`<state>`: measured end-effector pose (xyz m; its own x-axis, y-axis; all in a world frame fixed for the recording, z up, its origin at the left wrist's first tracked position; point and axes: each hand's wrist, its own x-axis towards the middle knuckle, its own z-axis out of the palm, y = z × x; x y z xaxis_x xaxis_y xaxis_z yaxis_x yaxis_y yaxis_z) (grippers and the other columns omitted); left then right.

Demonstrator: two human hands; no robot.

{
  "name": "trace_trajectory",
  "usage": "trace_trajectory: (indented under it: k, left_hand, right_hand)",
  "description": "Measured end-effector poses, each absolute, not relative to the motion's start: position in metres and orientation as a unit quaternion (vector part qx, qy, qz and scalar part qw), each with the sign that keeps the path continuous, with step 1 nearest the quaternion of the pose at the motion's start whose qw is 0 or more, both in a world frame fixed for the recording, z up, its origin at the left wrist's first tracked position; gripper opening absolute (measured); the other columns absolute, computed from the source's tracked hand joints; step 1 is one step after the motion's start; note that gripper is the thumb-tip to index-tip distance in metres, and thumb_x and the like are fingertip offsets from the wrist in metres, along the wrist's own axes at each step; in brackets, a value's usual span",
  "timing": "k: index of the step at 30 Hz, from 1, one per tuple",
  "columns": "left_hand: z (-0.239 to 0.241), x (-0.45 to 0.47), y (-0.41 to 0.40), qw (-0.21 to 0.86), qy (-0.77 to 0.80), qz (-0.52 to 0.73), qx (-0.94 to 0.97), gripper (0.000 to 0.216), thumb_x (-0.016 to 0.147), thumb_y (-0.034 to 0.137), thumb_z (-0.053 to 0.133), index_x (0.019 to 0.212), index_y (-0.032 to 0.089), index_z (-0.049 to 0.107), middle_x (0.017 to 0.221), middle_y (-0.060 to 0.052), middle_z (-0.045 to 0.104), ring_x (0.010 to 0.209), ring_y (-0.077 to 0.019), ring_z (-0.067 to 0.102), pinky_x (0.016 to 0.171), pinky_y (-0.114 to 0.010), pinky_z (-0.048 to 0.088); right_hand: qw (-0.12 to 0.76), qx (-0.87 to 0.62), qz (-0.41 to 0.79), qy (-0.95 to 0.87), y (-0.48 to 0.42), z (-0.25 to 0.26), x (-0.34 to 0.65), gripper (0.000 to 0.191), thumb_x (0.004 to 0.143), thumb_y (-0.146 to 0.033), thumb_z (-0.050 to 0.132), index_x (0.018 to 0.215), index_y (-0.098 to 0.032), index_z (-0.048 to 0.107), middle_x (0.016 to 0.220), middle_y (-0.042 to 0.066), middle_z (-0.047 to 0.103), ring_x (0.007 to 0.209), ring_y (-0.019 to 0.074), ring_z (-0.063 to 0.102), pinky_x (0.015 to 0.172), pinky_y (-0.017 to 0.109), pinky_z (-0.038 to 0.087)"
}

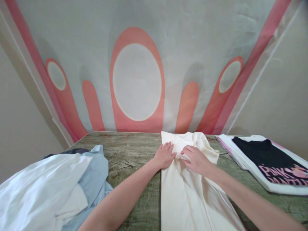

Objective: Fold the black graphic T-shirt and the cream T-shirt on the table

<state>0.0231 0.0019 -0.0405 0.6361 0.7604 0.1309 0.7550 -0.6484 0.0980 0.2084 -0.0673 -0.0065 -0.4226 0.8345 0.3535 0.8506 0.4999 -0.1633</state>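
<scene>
A cream shirt (183, 199) lies lengthwise on the table, with its far end near the back edge. Its left edge runs straight, while loose folds and what looks like a sleeve (211, 152) bunch up on the right. My left hand (165, 155) rests flat on the shirt's left side, fingers stretched out. Close beside it, my right hand (194, 158) pinches a gathered bit of the shirt's fabric between thumb and fingers. The fabric under both palms is hidden.
On the left sits a loose heap of white and light blue clothes (48, 183), with something dark behind it. Flat shirts, a black-printed one (267, 154) on top, lie at the right. The wooden table (125, 154) meets a printed backdrop (137, 125) at the back.
</scene>
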Motion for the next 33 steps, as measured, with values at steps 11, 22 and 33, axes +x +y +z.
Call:
trace_trajectory:
  k: [11, 22, 33]
  left_hand:
    - [-0.040, 0.023, 0.003, 0.031, 0.418, 0.084, 0.904, 0.058, 0.093, 0.048, 0.014, 0.139, 0.016, 0.027, 0.147, -0.008, 0.021, 0.135, -0.0230, 0.017, 0.108, -0.041, 0.016]
    - [-0.040, 0.024, 0.003, 0.024, 0.415, 0.080, 0.906, 0.062, 0.092, 0.051, 0.017, 0.139, 0.013, 0.026, 0.148, -0.011, 0.019, 0.135, -0.0248, 0.016, 0.108, -0.043, 0.015]
    - [-0.041, 0.020, 0.002, 0.007, 0.379, 0.100, 0.920, 0.052, 0.093, 0.041, 0.020, 0.137, 0.016, 0.031, 0.145, -0.009, 0.027, 0.134, -0.0206, 0.021, 0.109, -0.040, 0.014]
  right_hand:
    - [0.162, -0.460, -0.154, -0.859, -0.072, -0.009, 0.213, 0.018, 0.083, -0.011, 0.049, 0.086, -0.019, 0.065, 0.082, 0.006, 0.057, 0.081, 0.0185, 0.049, 0.076, 0.032, 0.034]
    - [0.195, -0.510, -0.098, -0.832, -0.081, -0.005, 0.218, 0.020, 0.079, -0.005, 0.049, 0.080, -0.018, 0.065, 0.085, 0.005, 0.059, 0.084, 0.0177, 0.050, 0.079, 0.031, 0.036]
    - [0.122, -0.510, -0.079, -0.848, -0.066, -0.022, 0.223, 0.021, 0.080, -0.007, 0.048, 0.088, -0.017, 0.065, 0.084, 0.004, 0.060, 0.083, 0.0167, 0.054, 0.077, 0.028, 0.039]
